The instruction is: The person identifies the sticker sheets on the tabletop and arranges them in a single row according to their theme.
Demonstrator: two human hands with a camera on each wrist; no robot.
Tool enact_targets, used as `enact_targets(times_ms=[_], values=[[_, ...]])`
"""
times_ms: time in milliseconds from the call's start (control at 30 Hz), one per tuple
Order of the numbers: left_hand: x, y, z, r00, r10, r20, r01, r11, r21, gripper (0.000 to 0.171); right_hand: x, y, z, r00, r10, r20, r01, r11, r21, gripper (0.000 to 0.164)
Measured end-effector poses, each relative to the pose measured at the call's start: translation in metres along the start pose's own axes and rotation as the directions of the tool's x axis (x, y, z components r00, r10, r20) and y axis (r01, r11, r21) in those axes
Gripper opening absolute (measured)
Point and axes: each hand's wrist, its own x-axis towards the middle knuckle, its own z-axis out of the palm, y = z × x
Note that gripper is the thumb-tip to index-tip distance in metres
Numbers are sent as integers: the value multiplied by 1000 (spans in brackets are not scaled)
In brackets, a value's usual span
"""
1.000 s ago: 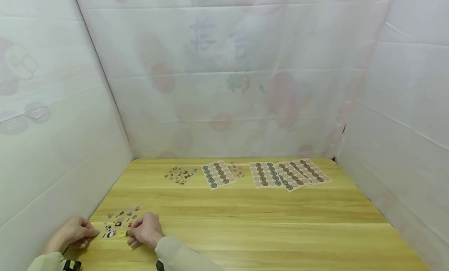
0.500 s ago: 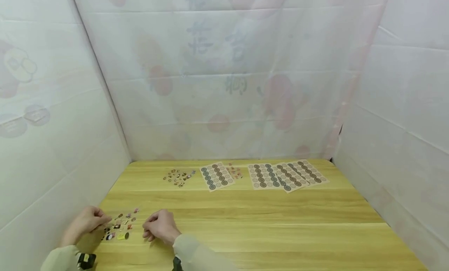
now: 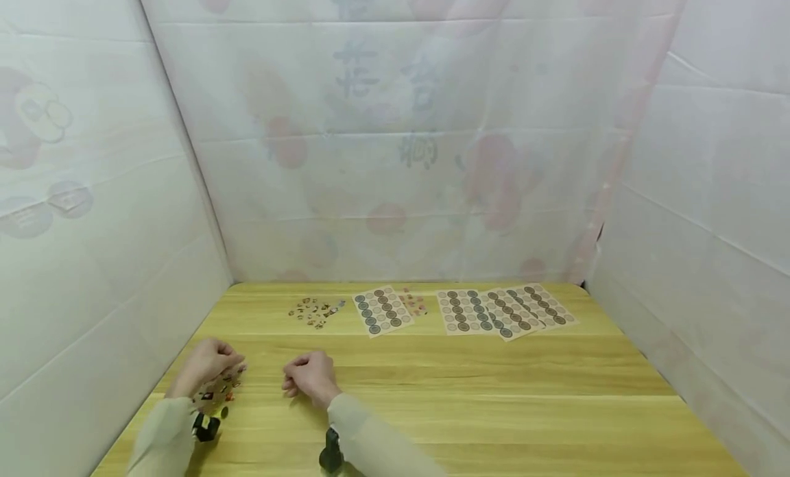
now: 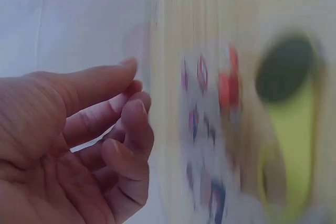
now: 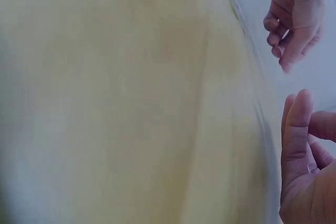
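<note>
- Head view: a wood-grain table runs back to a pale printed back curtain; a left curtain stands close along its left edge, near the left hand. To the right of the right hand, the wood stretches well away toward a right curtain.
- Both hands are loosely curled with nothing visible in their grasp, and are apart from each other.
- The clear sticker sheet lies flat near the left edge, partly hidden by the left hand and its sleeve.
- Farther back, from left to right: a scatter of small stickers, a sheet of printed circles, pink stickers beside it, and a group of overlapping circle sheets.
- Left wrist view: the left thumb lies just above bent fingers; whether the tips touch is unclear. The sheet is blurred, with a red sticker and a yellow sticker with a dark oval end.
- Right wrist view: the right hand's fingers sit close together, below the left hand; the blurred tabletop fills most of the rest.
</note>
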Motion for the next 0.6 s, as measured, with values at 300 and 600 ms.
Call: enact_targets(times_ms=[300,600], values=[[29,18,22,998,-44,-54,39,995,-93,21,30,-2,-28,994,37,-99,-37,999,-1,9],[59,29,40,992,-86,-88,71,984,-164,21,51,-11,-48,994,4,-113,-4,1000,0,15]])
